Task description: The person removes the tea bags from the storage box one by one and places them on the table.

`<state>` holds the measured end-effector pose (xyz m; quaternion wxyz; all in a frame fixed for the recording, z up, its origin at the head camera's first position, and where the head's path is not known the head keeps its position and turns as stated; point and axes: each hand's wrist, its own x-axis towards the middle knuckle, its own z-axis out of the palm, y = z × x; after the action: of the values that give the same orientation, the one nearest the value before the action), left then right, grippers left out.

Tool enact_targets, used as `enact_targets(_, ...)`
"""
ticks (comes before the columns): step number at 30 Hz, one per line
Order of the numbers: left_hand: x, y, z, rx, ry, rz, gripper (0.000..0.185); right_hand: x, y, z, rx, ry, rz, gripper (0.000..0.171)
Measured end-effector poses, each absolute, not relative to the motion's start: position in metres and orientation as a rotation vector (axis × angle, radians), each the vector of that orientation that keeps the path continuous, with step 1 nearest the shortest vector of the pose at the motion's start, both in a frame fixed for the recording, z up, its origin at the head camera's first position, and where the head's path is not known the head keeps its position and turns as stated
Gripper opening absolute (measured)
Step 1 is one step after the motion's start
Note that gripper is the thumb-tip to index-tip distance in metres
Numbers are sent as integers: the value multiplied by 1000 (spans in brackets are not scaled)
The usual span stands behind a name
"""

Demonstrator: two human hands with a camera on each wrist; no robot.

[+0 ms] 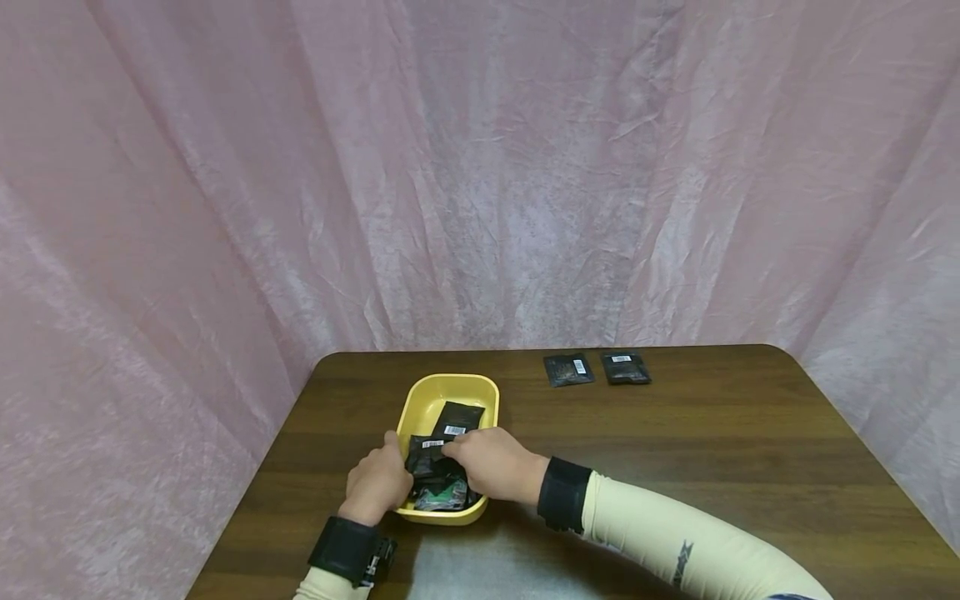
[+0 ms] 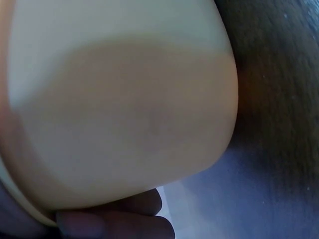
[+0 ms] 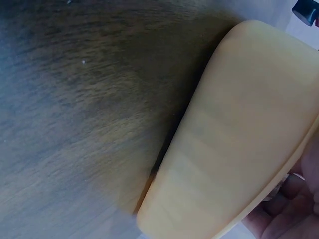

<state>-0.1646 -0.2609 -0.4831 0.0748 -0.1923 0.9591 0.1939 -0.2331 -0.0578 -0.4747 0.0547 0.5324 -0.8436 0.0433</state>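
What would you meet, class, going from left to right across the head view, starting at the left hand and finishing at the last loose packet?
Left hand, yellow tub, right hand, first loose black packet, second loose black packet.

The yellow bin [image 1: 429, 407] looks like smooth plastic with a soft sheen, and the black packets [image 1: 459, 417] inside it like thin, slightly shiny film. Under the bin, the table [image 1: 712, 450] shows brown wood grain with a dull gloss. Behind the bin hangs a curtain [image 1: 525, 167] of velvety, lustrous cloth.
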Motion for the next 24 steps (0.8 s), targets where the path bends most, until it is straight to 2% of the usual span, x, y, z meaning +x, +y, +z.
enact_targets(16, -165, -264, -484, -550, 2884, 604, 55, -231, -54, -465, 1586, -2434, 266, 33)
enact_targets(24, -165, -265, -484, -541, 2896, 592, 55, -231, -47, -455, 1556, -2354, 328, 30)
